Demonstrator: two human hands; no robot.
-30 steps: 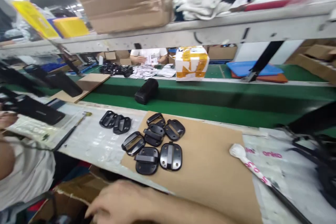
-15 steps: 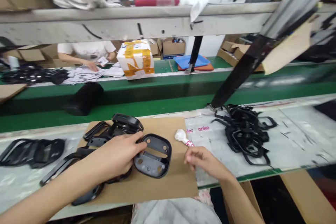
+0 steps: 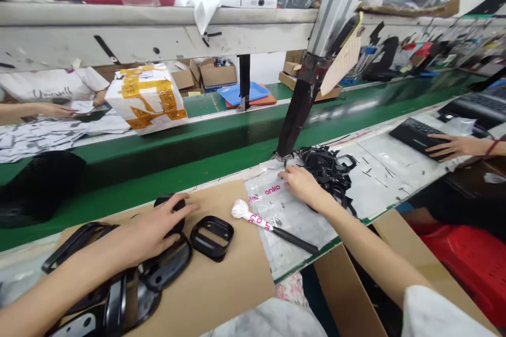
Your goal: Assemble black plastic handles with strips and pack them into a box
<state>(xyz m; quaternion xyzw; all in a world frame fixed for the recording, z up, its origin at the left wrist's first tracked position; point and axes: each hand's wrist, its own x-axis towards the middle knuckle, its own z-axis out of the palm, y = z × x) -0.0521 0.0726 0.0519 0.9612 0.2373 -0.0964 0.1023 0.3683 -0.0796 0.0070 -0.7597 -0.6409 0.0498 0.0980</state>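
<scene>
My left hand (image 3: pixel 154 226) lies flat with fingers stretched over a cluster of black plastic buckle plates (image 3: pixel 166 266) on a brown cardboard sheet (image 3: pixel 221 284). One plate (image 3: pixel 212 230) sits free just right of its fingertips. My right hand (image 3: pixel 301 183) reaches out to a tangled heap of thin black plastic frames (image 3: pixel 330 171) on a clear plastic sheet, fingers curled at the heap's edge; whether they hold a piece is hidden. A brush with a white wrapped head (image 3: pixel 261 220) lies between the two hands.
A green conveyor belt (image 3: pixel 221 142) runs behind the bench, carrying a taped white box (image 3: pixel 146 97) and a black pouch (image 3: pixel 39 184). A slanted post (image 3: pixel 300 100) rises behind the heap. Another person's hand (image 3: pixel 450 146) rests on a keyboard at right; a person across handles papers.
The view has swung right. My right hand moved from beside the brush out to the heap of black frames. My left hand stayed on the buckle plates, letting one lie free.
</scene>
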